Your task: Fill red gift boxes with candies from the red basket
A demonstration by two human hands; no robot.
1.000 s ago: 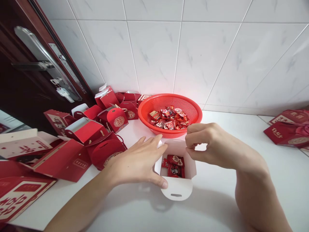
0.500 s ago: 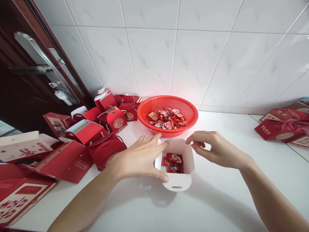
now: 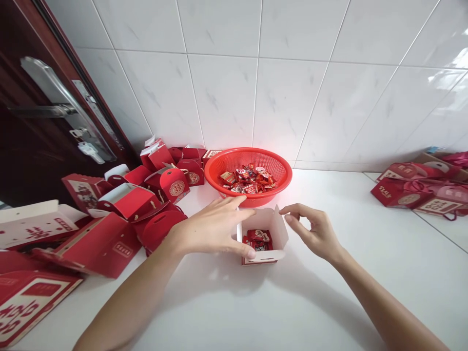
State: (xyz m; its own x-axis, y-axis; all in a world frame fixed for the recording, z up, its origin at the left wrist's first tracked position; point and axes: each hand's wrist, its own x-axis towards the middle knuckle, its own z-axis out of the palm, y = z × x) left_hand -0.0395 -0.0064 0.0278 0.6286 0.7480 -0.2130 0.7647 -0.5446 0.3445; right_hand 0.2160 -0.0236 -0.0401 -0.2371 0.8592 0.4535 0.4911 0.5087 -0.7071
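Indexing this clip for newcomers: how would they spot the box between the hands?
Below the tiled wall sits a red basket. In front, between left hand and right hand, is the open box. Unlike the red boxes clustered either side, it stands alone, red packets showing inside.

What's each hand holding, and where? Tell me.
The left hand holds the open box at its left side, thumb on the front flap; whether the right hand touches it cannot be told.
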